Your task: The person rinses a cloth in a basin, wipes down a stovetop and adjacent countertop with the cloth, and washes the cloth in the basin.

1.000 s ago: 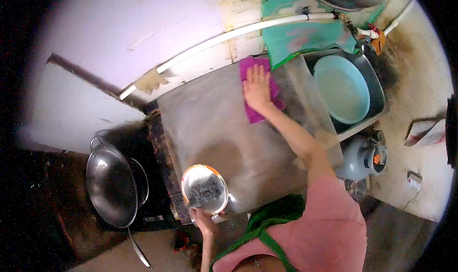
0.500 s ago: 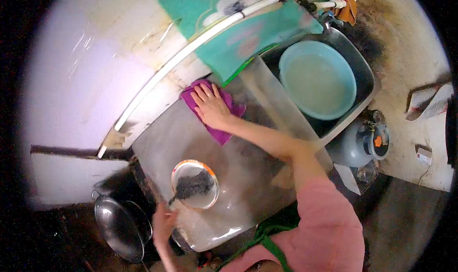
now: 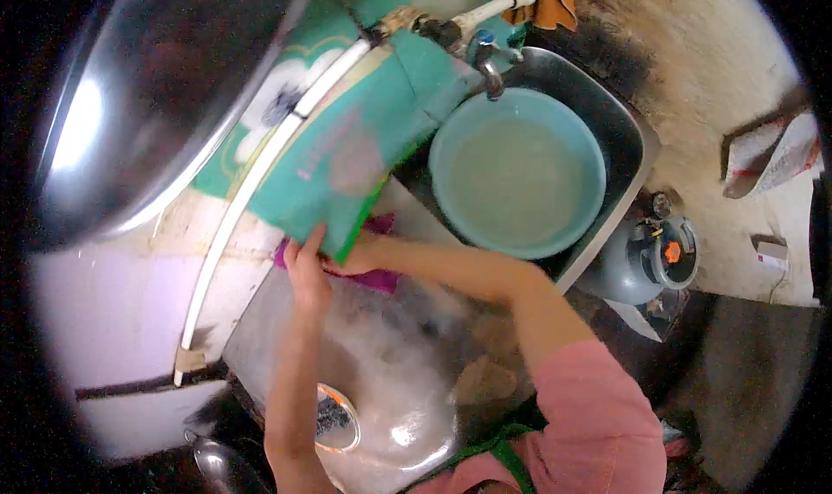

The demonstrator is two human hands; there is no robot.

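A: What is the head camera showing?

B: A person in a pink sleeve (image 3: 598,399) is leaning over a grey surface (image 3: 407,355), both arms reaching toward the wall. The right hand (image 3: 360,256) is resting across a purple cloth (image 3: 377,281), which is lying on the surface near the wall.

A: And the right grip?

B: The lower edge of a green sheet (image 3: 347,182) is hiding its fingers, so I'm not able to tell how far open it is or whether it is grasping the cloth.

A: What is the left hand (image 3: 309,269) doing?

B: Its fingers are touching the sheet's lower edge, just beside the right hand. At least one finger is lying over the front; whether the left grip is closing on the sheet, I cannot tell.

A: What is sitting nearby?

B: A round bowl with an orange-marked rim (image 3: 356,433) is standing on the surface, the left forearm partly covering it. A dark, rough-looking clump (image 3: 330,414) is lying inside.

A: And to the right?

B: A light-blue basin (image 3: 594,199) is sitting in a metal sink (image 3: 648,134), holding cloudy liquid beneath a tap (image 3: 491,78). A grey gas cylinder (image 3: 628,269) is standing near the sink's outer side.
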